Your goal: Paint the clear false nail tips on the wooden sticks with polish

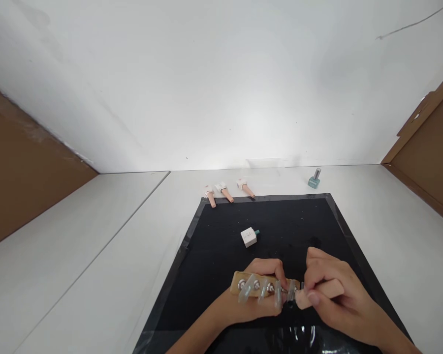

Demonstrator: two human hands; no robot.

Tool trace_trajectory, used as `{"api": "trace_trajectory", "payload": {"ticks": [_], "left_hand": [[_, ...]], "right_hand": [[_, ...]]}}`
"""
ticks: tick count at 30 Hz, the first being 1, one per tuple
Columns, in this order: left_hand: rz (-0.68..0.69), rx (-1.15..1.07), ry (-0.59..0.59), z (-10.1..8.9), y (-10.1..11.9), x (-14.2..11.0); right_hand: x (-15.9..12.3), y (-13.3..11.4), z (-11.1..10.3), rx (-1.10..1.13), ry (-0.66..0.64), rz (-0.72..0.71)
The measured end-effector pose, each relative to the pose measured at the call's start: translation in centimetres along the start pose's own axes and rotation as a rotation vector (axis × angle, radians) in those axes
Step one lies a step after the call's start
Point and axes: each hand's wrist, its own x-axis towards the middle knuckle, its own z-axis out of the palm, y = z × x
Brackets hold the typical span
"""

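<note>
My left hand [260, 305] is closed around a light wooden strip [237, 282] with a row of silver round mounts. Several clear false nail tips [246, 289] stand out from the strip along its length. At the strip's right end, my right hand [332, 290] is closed on a peach nail polish cap [332, 289], pinched between thumb and fingers. The cap's near end is beside the rightmost nail tip [291, 290]; whether a brush touches it I cannot tell. Beyond my hands, a white square bottle [248, 237] with a green neck lies on the black mat [210, 250].
Three white bottles with peach caps [228, 194] lie at the mat's far left edge. A teal nail polish bottle [313, 181] with a silver cap stands at the far right. A white wall [221, 98] and brown cardboard panels [431, 147] bound the white table [133, 246].
</note>
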Motion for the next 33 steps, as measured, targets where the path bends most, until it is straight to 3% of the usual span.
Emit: {"api": "trace_trajectory", "payload": {"ticks": [3,14,21,29,33], "left_hand": [[0.017,0.012,-0.004,0.2,0.2,0.2],[0.099,0.037,-0.006,0.0,-0.6,-0.1],[0.061,0.072,-0.005,0.1,-0.2,0.2],[0.104,-0.008,-0.019,0.1,-0.4,-0.2],[0.084,-0.063,-0.019,-0.1,-0.4,-0.4]], "right_hand": [[0.2,-0.1,-0.1,-0.054,-0.016,-0.004],[-0.5,0.6,0.2,-0.095,0.150,0.030],[0.1,-0.1,0.0,-0.044,-0.014,0.001],[-0.8,0.7,0.3,-0.108,0.143,0.109],[-0.9,0.8,0.3,0.009,0.155,0.094]]}}
